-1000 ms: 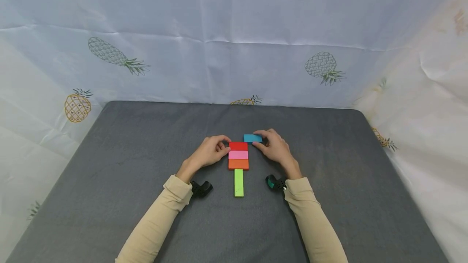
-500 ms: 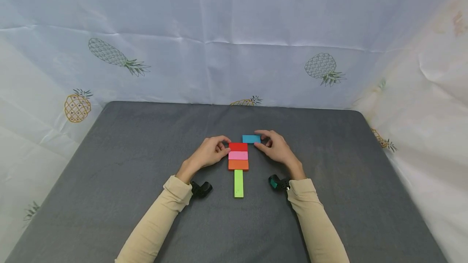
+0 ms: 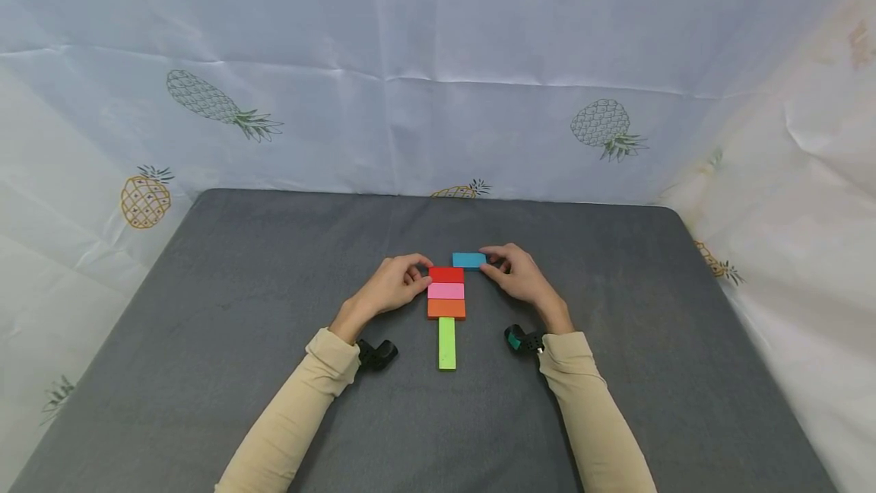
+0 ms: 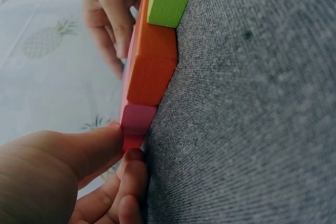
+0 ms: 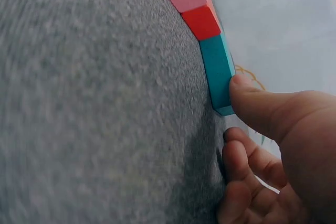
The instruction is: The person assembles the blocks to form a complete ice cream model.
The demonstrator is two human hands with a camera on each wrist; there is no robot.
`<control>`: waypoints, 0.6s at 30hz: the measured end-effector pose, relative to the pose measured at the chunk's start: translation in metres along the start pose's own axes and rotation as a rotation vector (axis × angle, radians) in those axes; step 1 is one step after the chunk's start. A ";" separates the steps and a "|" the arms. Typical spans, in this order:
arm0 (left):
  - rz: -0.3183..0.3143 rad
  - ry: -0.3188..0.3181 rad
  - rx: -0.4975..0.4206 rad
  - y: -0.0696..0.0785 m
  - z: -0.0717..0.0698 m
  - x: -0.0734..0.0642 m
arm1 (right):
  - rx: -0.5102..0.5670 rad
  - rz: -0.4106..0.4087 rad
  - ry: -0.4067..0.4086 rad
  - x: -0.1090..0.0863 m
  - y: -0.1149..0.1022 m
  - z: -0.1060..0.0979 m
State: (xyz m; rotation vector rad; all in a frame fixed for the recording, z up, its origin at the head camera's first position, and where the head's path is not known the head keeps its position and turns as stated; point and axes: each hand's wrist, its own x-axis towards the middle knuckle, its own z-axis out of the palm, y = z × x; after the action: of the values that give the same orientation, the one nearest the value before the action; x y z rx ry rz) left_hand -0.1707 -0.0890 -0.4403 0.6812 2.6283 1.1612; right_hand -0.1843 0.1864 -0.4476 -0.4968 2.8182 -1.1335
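Observation:
Red (image 3: 446, 275), pink (image 3: 446, 291) and orange (image 3: 446, 309) blocks lie flat against each other in a row. A light green block (image 3: 447, 344) extends lengthwise toward the person from the orange one. My left hand (image 3: 393, 281) holds the red block at its left end, thumb by the pink-red seam. With thumb and index finger, my right hand (image 3: 518, 276) pinches the right end of the blue block (image 3: 468, 261). That block lies just beyond the red one, offset right, and its near side meets the red block's corner in the right wrist view.
A dark grey cloth covers the table (image 3: 274, 249). Behind it hangs a pale curtain (image 3: 438, 36) with pineapple prints. Black wrist devices (image 3: 376, 355) sit below both hands, near the beige sleeves (image 3: 294, 417).
The blue block has slid slightly left along the far side of the red block. My right hand has shifted a little to the right along the block's end; the left hand stays put.

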 end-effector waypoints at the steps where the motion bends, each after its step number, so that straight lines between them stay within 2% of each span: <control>1: 0.000 0.001 0.000 0.000 0.000 0.000 | -0.014 0.006 -0.003 0.001 -0.001 0.001; 6: 0.012 0.004 -0.005 0.000 0.000 0.000 | -0.066 0.045 -0.018 0.002 -0.008 0.003; 18: 0.005 0.004 0.000 -0.001 0.000 0.001 | -0.138 0.037 -0.008 0.002 -0.019 0.010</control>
State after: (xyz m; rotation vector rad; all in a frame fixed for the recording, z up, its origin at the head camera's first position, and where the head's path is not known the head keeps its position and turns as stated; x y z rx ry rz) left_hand -0.1715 -0.0891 -0.4412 0.6869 2.6319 1.1648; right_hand -0.1793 0.1666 -0.4415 -0.4546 2.8991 -0.9330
